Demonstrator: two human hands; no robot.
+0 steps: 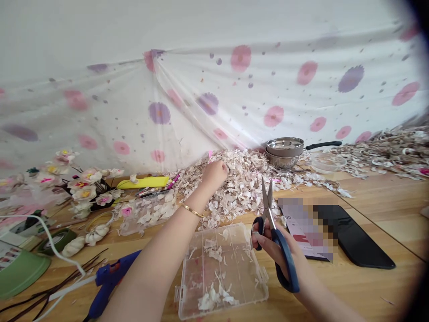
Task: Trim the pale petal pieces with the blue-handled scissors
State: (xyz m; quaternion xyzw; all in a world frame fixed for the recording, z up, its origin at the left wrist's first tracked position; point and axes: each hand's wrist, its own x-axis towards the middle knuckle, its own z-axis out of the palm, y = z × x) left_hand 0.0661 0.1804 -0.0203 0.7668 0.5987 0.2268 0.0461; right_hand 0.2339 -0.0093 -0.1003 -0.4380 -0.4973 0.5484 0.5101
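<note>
My left hand (215, 173) reaches forward into a big heap of pale, petal-like scraps (244, 179); its fingers are curled down into the heap and what they grip is hidden. A thin gold bangle sits on that wrist. My right hand (268, 243) holds blue-handled scissors (275, 237) upright, blades slightly apart and pointing up. Just below and between my arms lies a clear plastic compartment box (219, 268) with some scraps in it.
A blue glue gun (109, 281) with white cord lies at the lower left, beside dark wires, green tape and artificial flowers (80, 185). Stacked steel bowls (284, 152), a black-handled pan and a clear bowl (326, 162) stand behind. A black phone (355, 241) lies at the right.
</note>
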